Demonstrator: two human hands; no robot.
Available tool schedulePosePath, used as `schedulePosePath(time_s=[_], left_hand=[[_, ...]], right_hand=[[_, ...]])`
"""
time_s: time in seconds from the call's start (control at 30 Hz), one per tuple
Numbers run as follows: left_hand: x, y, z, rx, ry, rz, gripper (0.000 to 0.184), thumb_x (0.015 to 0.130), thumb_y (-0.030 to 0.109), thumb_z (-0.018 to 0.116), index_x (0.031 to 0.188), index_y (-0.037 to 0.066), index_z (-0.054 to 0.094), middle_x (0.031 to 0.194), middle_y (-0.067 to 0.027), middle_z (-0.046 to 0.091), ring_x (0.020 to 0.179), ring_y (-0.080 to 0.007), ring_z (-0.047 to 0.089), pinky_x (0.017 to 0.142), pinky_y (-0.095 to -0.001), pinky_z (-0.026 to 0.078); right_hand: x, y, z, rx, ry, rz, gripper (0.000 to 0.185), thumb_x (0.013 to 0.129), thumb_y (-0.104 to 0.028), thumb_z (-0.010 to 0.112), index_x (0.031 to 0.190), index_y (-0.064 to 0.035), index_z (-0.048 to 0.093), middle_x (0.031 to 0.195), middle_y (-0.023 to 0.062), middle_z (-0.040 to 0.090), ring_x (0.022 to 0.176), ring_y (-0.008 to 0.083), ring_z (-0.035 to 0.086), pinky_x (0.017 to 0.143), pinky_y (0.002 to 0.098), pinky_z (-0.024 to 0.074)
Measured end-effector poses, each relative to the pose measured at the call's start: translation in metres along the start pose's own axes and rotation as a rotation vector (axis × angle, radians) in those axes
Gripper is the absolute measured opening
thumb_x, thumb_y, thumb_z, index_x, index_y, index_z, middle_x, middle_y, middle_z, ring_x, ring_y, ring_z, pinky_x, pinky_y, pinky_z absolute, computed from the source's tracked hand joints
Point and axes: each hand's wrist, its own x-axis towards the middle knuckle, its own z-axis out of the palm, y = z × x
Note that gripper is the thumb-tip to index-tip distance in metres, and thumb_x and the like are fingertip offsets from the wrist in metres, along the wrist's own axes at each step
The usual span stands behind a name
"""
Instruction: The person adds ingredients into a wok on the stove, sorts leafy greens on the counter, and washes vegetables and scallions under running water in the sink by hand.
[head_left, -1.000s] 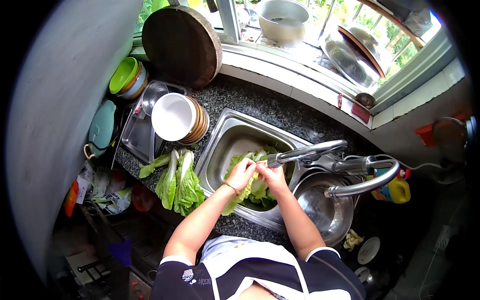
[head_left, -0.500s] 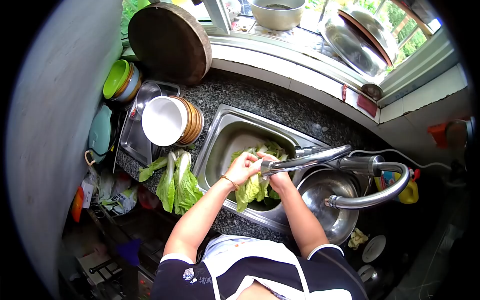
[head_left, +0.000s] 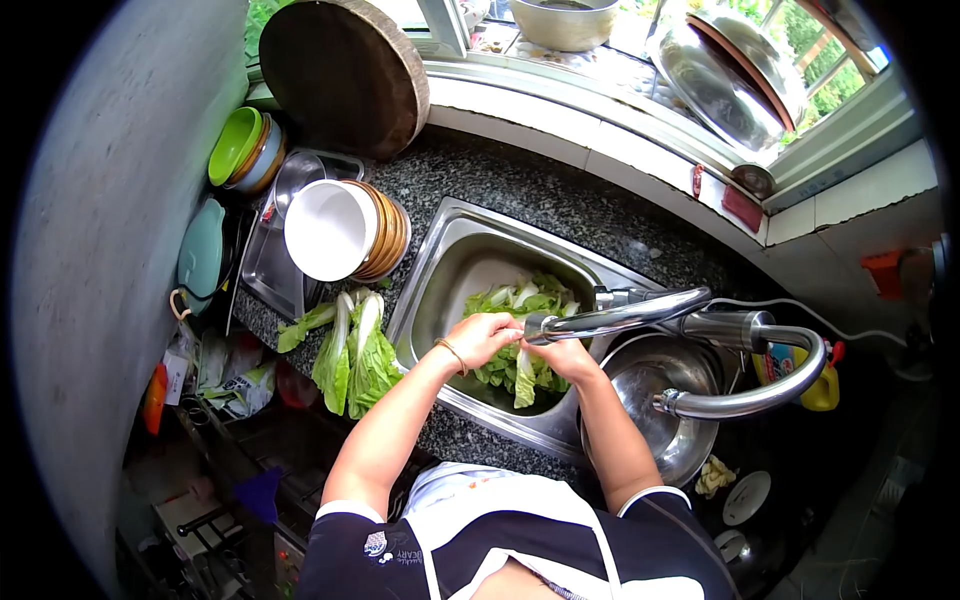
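Note:
Over the sink basin [head_left: 425,255], my left hand [head_left: 484,338] and my right hand [head_left: 562,357] meet at the fingertips. Both are closed, pinching a Chinese cabbage leaf [head_left: 524,382] whose pale stem hangs below them. The exact grip is partly hidden by the fingers and the faucet spout [head_left: 600,325]. Torn green leaves [head_left: 540,293] lie heaped in the basin behind and under my hands. Left of the sink, more cabbage leaves [head_left: 362,365] with white stems rest on the counter edge.
A metal bowl [head_left: 650,400] sits right of the basin, under the bent faucet pipe [head_left: 740,400]. Stacked bowls [head_left: 335,230] stand on the left counter beside a metal tray [head_left: 270,275]. A round wooden board [head_left: 345,80] leans at the back by the window.
The large leaf piece that hung by my left hand has gone from there; a smaller piece hangs between my hands. My fingers have drawn together slightly lower, and more leaves show in the basin.

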Motion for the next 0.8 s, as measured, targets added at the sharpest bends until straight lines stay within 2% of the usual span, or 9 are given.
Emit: schedulePosePath(time_s=[0.2, 0.33, 0.4, 0.47, 0.5, 0.57, 0.6, 0.67, 0.8], left_hand=[[0.007, -0.022, 0.007, -0.956, -0.091, -0.101, 0.019, 0.089, 0.021, 0.047, 0.09, 0.004, 0.057, 0.069, -0.0002, 0.055, 0.061, -0.0084, 0.05, 0.057, -0.0215, 0.04], [0.012, 0.004, 0.019, -0.872, 0.066, -0.205, 0.024, 0.091, 0.027, 0.044, 0.084, 0.007, 0.056, 0.064, 0.0026, 0.049, 0.054, -0.0051, 0.042, 0.049, -0.0169, 0.034], [0.032, -0.01, 0.052, -0.891, 0.248, -0.034, 0.024, 0.092, 0.025, 0.043, 0.083, 0.006, 0.056, 0.065, 0.0034, 0.05, 0.052, -0.0035, 0.042, 0.046, -0.0173, 0.035], [0.027, 0.009, 0.057, -0.925, 0.187, -0.175, 0.021, 0.092, 0.021, 0.042, 0.084, 0.006, 0.055, 0.067, 0.0008, 0.053, 0.053, -0.0049, 0.046, 0.048, -0.019, 0.039], [0.029, 0.012, 0.061, -0.881, 0.185, -0.203, 0.019, 0.092, 0.018, 0.041, 0.084, 0.006, 0.054, 0.068, -0.0007, 0.054, 0.055, -0.006, 0.048, 0.05, -0.0203, 0.041], [0.038, 0.002, 0.074, -0.851, 0.195, -0.126, 0.017, 0.091, 0.011, 0.04, 0.083, 0.004, 0.052, 0.07, -0.0046, 0.057, 0.062, -0.0104, 0.054, 0.059, -0.0252, 0.047], [0.041, -0.01, 0.082, -0.841, 0.24, 0.035, 0.013, 0.089, 0.007, 0.042, 0.082, 0.003, 0.052, 0.073, -0.0052, 0.058, 0.069, -0.0115, 0.056, 0.069, -0.0271, 0.047], [0.041, -0.015, 0.084, -0.944, 0.211, 0.073, 0.01, 0.088, 0.005, 0.045, 0.082, 0.002, 0.053, 0.076, -0.0052, 0.06, 0.075, -0.012, 0.056, 0.076, -0.0277, 0.045], [0.031, -0.007, 0.074, -1.06, 0.158, 0.162, 0.015, 0.083, 0.003, 0.053, 0.097, 0.003, 0.06, 0.092, -0.0013, 0.061, 0.083, -0.0075, 0.056, 0.076, -0.0227, 0.045]], right_hand=[[0.008, 0.02, -0.002, 0.468, 0.239, 0.008, 0.019, 0.088, -0.018, 0.047, 0.097, -0.0032, 0.054, 0.09, 0.0045, 0.056, 0.083, 0.0119, 0.052, 0.076, 0.0254, 0.0414], [0.02, 0.044, 0.002, 0.747, 0.153, 0.04, 0.015, 0.086, -0.016, 0.052, 0.095, -0.0035, 0.054, 0.092, 0.0061, 0.057, 0.086, 0.014, 0.055, 0.08, 0.0284, 0.0442], [0.026, 0.06, 0.006, 0.829, 0.182, 0.078, 0.029, 0.091, -0.029, 0.045, 0.106, -0.0043, 0.05, 0.095, 0.0047, 0.056, 0.09, 0.0137, 0.054, 0.082, 0.0272, 0.0419], [0.023, 0.045, 0.014, 0.718, 0.313, 0.207, 0.044, 0.093, -0.039, 0.036, 0.122, -0.005, 0.04, 0.097, 0.0022, 0.054, 0.089, 0.0104, 0.051, 0.081, 0.027, 0.04], [0.029, 0.088, -0.011, 1.1, -0.176, 0.058, 0.045, 0.093, -0.039, 0.036, 0.122, -0.0052, 0.04, 0.1, 0.0031, 0.053, 0.091, 0.0106, 0.05, 0.083, 0.0283, 0.0391], [0.03, 0.084, -0.009, 1.07, -0.076, 0.04, 0.045, 0.093, -0.038, 0.037, 0.124, -0.0057, 0.039, 0.106, 0.0052, 0.05, 0.096, 0.0119, 0.049, 0.088, 0.0302, 0.0372], [0.024, 0.075, -0.002, 0.617, 0.496, 0.135, 0.045, 0.093, -0.038, 0.037, 0.125, -0.0059, 0.038, 0.108, 0.0063, 0.049, 0.098, 0.0128, 0.048, 0.09, 0.0309, 0.0362], [0.023, 0.065, 0.0, 0.626, 0.62, 0.1, 0.053, 0.093, -0.038, 0.034, 0.132, -0.0038, 0.028, 0.11, 0.0057, 0.049, 0.098, 0.0132, 0.048, 0.09, 0.0302, 0.036], [0.009, 0.029, 0.008, 0.645, 0.458, 0.051, 0.056, 0.094, -0.041, 0.03, 0.132, 0.0013, 0.028, 0.114, 0.0082, 0.048, 0.104, 0.0178, 0.047, 0.093, 0.0306, 0.0351]])
